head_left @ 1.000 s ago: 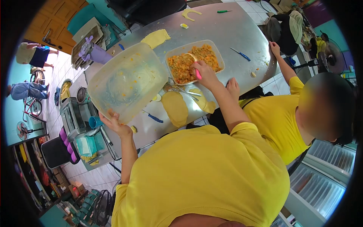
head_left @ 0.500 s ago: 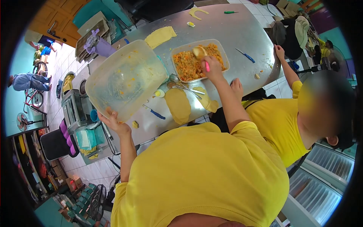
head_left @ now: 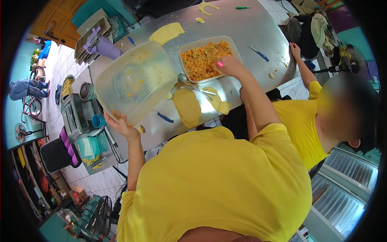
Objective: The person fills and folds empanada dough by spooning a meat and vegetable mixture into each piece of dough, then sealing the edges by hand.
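Observation:
My left hand [head_left: 124, 127] is closed on the lower rim of a large, nearly emptied translucent tub [head_left: 139, 80], tilted over the table's left part. Orange bits cling to its inside. My right hand [head_left: 230, 66] grips a pink-handled spoon [head_left: 219, 64] at the right side of a rectangular container [head_left: 194, 74] of chopped orange filling [head_left: 201, 58]; the spoon's bowl is hidden. Flat dough pieces [head_left: 187, 108] and metal utensils [head_left: 197, 89] lie just below the container.
A person in yellow [head_left: 300, 125] sits at the right, one hand [head_left: 295, 50] at the edge of the metal table [head_left: 258, 34]. Blue-handled knives [head_left: 164, 117], a dough sheet [head_left: 167, 33], a purple tumbler [head_left: 107, 47] and a pasta machine [head_left: 74, 115] stand or lie around.
My right hand has turned down and moved to the container's right side; the spoon's bowl, visible before, is now hidden. The tub is still held, slightly shifted.

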A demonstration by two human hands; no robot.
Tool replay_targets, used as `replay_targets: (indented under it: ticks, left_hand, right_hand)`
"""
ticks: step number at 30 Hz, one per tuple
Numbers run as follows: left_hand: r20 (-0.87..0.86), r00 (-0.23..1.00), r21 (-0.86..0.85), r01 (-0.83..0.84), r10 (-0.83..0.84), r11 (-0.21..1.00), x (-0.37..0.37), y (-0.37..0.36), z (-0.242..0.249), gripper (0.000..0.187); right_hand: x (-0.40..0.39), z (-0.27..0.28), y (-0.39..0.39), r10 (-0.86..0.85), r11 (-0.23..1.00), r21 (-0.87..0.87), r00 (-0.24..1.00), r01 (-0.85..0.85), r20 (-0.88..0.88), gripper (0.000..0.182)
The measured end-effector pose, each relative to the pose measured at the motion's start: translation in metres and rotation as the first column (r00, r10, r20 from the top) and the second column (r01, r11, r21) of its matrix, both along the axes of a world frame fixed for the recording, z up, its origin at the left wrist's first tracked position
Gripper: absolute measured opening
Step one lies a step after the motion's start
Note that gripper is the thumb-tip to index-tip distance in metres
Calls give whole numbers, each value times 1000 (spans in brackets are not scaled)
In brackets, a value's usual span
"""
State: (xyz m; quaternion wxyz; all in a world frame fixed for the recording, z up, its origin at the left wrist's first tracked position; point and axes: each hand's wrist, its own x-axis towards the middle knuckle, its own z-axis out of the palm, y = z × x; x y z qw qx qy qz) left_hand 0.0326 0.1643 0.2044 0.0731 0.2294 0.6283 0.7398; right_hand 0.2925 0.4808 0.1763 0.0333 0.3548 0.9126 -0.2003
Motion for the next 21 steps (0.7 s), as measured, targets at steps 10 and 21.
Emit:
replay_targets:
  ticks: [10,21]
  left_hand:
    - [-115,990,-90,73,-83,993,27,30,0,69]
    - [-189,980,-50,46,-55,998,25,32,17,68]
  right_hand:
    - [-11,-74,4,-872,268,-900,484,343,-75,18]
    - [7,-93,-6,-979,-178,-983,112,-49,171,18]
